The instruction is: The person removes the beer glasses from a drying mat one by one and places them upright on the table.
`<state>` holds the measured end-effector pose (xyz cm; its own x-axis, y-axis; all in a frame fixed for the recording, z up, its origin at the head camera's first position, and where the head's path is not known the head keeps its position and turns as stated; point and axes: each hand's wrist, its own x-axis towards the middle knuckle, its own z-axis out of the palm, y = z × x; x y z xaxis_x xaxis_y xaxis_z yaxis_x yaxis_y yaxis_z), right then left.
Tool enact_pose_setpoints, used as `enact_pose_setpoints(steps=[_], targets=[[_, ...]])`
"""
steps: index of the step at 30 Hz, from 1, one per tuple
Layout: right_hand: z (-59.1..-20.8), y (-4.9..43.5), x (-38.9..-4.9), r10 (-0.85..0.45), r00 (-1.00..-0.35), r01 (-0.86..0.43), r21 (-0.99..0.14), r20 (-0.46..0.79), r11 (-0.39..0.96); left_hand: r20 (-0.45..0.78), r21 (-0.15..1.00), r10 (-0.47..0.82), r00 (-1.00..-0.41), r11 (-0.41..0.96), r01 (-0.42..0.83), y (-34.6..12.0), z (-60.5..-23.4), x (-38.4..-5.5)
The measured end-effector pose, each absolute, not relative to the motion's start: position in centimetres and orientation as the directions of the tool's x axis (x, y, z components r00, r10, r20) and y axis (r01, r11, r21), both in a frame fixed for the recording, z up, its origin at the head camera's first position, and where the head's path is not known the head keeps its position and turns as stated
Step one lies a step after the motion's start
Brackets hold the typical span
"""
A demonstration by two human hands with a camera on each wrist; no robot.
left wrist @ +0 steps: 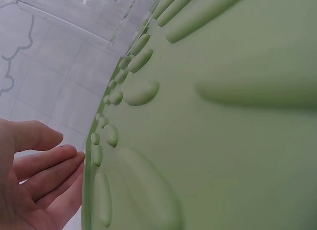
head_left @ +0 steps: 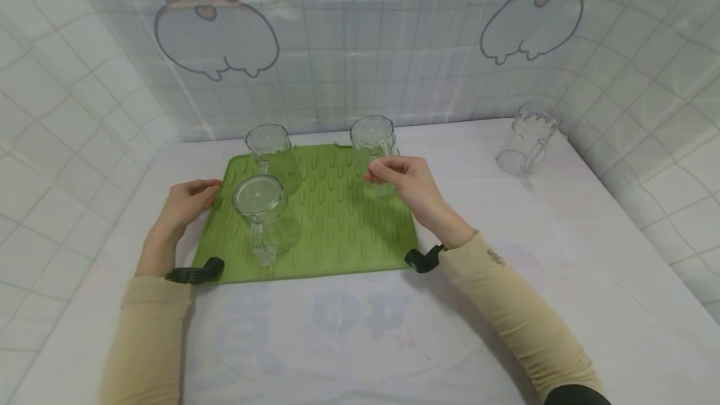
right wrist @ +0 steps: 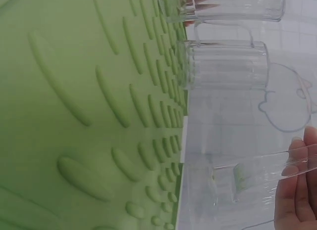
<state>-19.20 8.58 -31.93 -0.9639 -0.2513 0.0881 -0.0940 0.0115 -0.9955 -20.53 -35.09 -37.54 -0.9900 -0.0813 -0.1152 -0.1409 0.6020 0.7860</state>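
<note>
In the head view my right hand [head_left: 407, 183] pinches the handle of a clear glass mug [head_left: 372, 133] over the back right of a green ridged mat [head_left: 337, 230]. The right wrist view has the fingers [right wrist: 297, 190] at that mug's side; whether its lower end touches the mat I cannot tell. My left hand [head_left: 188, 205] lies beside the mat's left edge, and its fairly straight fingertips [left wrist: 69, 156] touch that edge in the left wrist view. Two more glass mugs stand on the mat's left side, one at the back [head_left: 270, 139] and one nearer the front [head_left: 259, 195].
Another glass mug [head_left: 525, 142] stands apart on the white tablecloth [head_left: 349, 342] at the back right. A tiled-pattern sheet [head_left: 371, 36] with cartoon drawings rises behind the table, and similar sheets flank both sides.
</note>
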Motion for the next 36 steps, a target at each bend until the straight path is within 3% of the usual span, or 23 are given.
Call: enact_pose_setpoints(steps=[36], targets=[[-29.4,9.0,-16.8,-0.254,-0.963,-0.133,-0.977,0.088,0.166,-0.108,0.784,-0.077,-0.991,0.607,-0.132,-34.9,-37.3,-20.4]])
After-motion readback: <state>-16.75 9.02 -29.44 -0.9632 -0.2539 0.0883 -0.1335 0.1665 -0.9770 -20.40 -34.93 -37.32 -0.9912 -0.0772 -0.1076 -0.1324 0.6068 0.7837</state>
